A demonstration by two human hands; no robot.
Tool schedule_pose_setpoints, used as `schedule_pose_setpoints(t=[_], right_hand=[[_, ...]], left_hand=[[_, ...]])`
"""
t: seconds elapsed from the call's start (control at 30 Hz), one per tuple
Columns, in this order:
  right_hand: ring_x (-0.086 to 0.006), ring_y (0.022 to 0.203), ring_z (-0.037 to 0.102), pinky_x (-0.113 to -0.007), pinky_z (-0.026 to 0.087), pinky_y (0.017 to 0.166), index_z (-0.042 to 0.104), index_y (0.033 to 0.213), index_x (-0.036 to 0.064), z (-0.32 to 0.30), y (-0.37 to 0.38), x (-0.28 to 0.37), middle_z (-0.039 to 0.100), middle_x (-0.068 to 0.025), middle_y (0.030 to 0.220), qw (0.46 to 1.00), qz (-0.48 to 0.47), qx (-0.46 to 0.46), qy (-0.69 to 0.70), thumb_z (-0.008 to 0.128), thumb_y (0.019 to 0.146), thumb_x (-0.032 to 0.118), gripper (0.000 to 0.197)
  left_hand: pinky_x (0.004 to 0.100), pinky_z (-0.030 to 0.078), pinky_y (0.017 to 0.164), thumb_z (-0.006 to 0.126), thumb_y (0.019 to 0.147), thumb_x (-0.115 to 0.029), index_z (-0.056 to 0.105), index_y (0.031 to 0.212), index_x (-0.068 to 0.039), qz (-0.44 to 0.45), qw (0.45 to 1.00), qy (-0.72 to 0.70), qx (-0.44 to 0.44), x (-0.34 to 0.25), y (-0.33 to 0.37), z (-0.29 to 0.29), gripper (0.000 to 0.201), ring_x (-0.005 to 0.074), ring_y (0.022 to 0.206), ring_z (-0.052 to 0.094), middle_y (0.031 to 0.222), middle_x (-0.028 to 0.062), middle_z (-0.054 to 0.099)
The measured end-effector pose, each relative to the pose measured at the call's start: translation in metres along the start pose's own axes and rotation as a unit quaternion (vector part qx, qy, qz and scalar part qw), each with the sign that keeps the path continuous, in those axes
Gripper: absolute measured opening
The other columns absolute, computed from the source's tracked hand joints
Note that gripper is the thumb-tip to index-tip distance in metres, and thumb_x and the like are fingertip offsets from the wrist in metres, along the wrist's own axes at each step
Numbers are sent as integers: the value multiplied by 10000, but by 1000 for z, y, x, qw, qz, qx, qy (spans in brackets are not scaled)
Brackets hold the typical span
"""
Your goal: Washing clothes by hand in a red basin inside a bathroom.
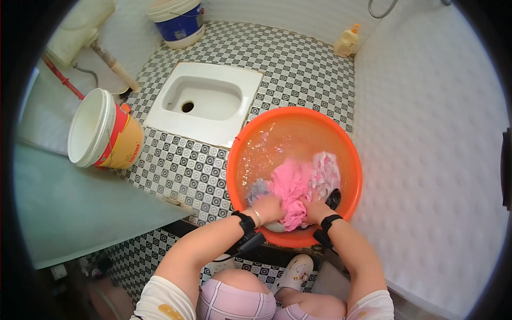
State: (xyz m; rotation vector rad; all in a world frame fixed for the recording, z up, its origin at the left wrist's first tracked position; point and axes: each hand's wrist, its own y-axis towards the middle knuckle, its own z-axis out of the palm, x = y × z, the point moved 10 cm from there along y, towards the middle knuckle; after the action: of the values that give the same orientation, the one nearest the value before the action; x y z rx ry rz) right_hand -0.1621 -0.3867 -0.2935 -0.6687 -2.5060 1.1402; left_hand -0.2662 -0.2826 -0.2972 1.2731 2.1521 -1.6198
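Note:
A large orange basin of water stands on the tiled floor in front of me. Wet pink cloth lies bunched in its near half. My left hand is closed on the pink cloth from its left side. From the right, my right hand grips the same cloth; its fingertips are partly hidden in the folds. Beside the pink cloth are a white-and-pink patterned cloth, a black piece of cloth and a grey-blue cloth. Both wrists carry black straps with small devices.
A white squat toilet is set in the floor beyond the basin's left. Left of it stands a yellow-and-red bucket; farther back are a blue-and-white bucket and a pump bottle. A white wall rises close on the right.

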Motion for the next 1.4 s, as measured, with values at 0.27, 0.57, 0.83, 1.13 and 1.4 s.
schedule_pose_setpoints(t=[0.27,0.57,0.83,1.13,1.4], right_hand=[[-311,1184,517,-349,433,972,243,1464,54,-88,11,-86,506,-244,1297,924,79,-238,290,808,648,382,1046],[-251,915,636,-352,530,756,496,1288,14,-61,48,-74,626,-197,1086,937,107,-20,332,708,769,347,653],[-395,962,623,-431,497,853,660,1069,57,-18,8,-4,645,-244,1039,985,-57,9,165,601,770,229,350],[-325,944,622,-373,496,839,588,1108,-10,-44,-115,-93,648,-189,1017,799,240,-524,171,674,725,118,413],[-310,907,620,-423,538,752,504,1199,-20,85,-80,-152,618,-172,1041,583,226,-364,690,617,798,-8,416]], left_hand=[[573,275,1075,795,596,-510,129,1503,-107,-66,986,-5,-155,14,-33,-50,1195,551,1345,211,1498,349,-8],[361,376,1043,633,745,-623,97,1501,-17,-13,946,-325,-20,18,52,-53,1107,318,1324,396,1453,253,352],[447,173,1139,465,674,-849,356,1452,-101,106,991,-27,82,-63,48,-13,1085,453,1380,237,1467,329,259],[564,227,1095,660,631,-724,341,1456,-283,105,974,165,117,-52,-14,23,988,646,1298,148,1516,305,107],[760,266,952,716,634,-626,344,1439,-289,86,971,211,77,-51,-20,37,949,634,1323,83,1533,181,159]])
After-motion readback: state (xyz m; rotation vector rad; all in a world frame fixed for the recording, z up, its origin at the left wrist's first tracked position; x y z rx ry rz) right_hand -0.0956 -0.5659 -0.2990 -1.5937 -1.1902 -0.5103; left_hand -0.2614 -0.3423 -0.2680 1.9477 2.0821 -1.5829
